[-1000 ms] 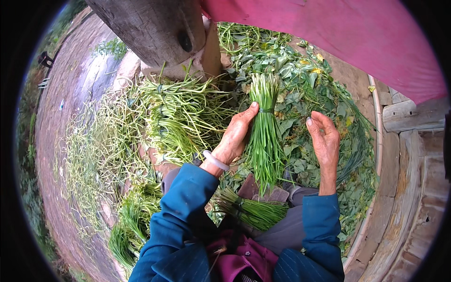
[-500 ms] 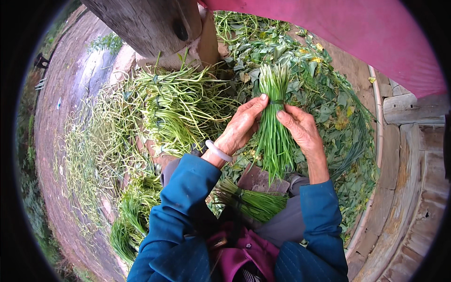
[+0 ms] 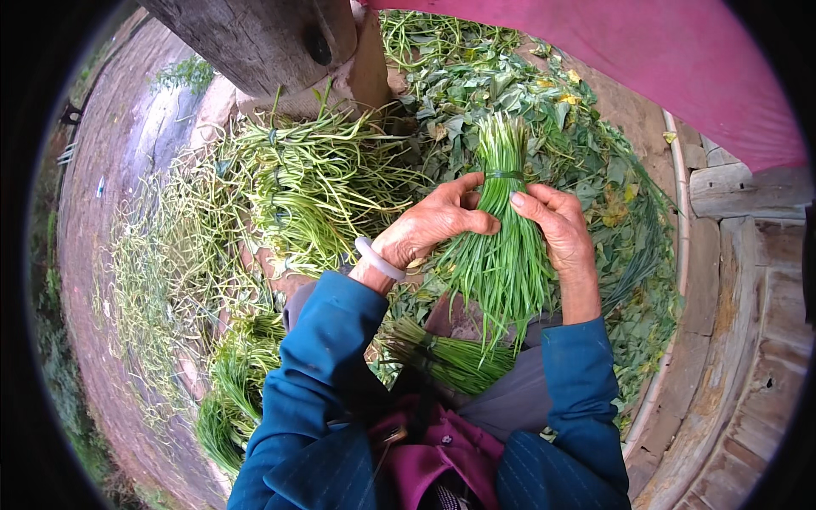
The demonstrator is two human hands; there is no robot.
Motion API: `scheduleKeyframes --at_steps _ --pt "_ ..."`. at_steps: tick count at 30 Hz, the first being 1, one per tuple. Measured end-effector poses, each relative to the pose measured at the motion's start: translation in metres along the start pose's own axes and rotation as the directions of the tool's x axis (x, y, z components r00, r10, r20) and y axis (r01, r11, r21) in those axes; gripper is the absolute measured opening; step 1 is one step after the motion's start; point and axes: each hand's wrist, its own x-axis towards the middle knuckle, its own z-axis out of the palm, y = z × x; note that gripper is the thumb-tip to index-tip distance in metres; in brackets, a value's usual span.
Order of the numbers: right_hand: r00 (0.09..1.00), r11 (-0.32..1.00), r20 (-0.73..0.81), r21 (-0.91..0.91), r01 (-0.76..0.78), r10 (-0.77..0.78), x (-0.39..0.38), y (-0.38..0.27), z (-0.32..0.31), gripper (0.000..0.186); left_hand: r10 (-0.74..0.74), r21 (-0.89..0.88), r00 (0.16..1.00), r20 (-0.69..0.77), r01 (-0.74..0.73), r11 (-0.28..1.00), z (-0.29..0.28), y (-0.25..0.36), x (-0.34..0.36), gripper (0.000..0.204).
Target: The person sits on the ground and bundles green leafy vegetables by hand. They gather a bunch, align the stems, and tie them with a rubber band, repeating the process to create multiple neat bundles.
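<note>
A tied bunch of garlic chives (image 3: 501, 263) stands upright between my hands, pale cut ends up and green leaves fanning downward. A dark band wraps it near the top. My left hand (image 3: 438, 219), with a pale bangle at the wrist, grips its left side, thumb across the front below the band. On the opposite side my right hand (image 3: 563, 228) holds it, thumb in front and fingers behind, partly hidden. Below, another tied bunch (image 3: 463, 364) of similar greens lies across my lap.
Tied bundles of pale green stalks (image 3: 310, 191) lie at left, with loose stalks scattered beyond. Greener bunches (image 3: 229, 387) sit lower left. A wooden post (image 3: 255, 42) rises at the far side. Leafy litter (image 3: 586, 140) covers the ground beside wooden planks (image 3: 710, 408); pink cloth (image 3: 629, 59) hangs above.
The left thumb has moved from beside the band to lower across the leaves. The chives' lower leaves have spread wider, and the band shows more fully.
</note>
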Motion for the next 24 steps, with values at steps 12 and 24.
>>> scheduleKeyframes --at_steps 12,24 --pt "0.999 0.982 0.042 0.186 0.015 -0.024 -0.003 -0.001 -0.004 0.042 0.044 -0.012 0.995 0.089 -0.043 0.999 -0.01 0.005 -0.001 0.07" --pt "0.998 0.978 0.058 0.21 0.018 -0.031 0.001 0.009 -0.007 0.053 0.123 0.118 0.992 0.006 -0.123 0.985 -0.006 0.003 0.003 0.069"
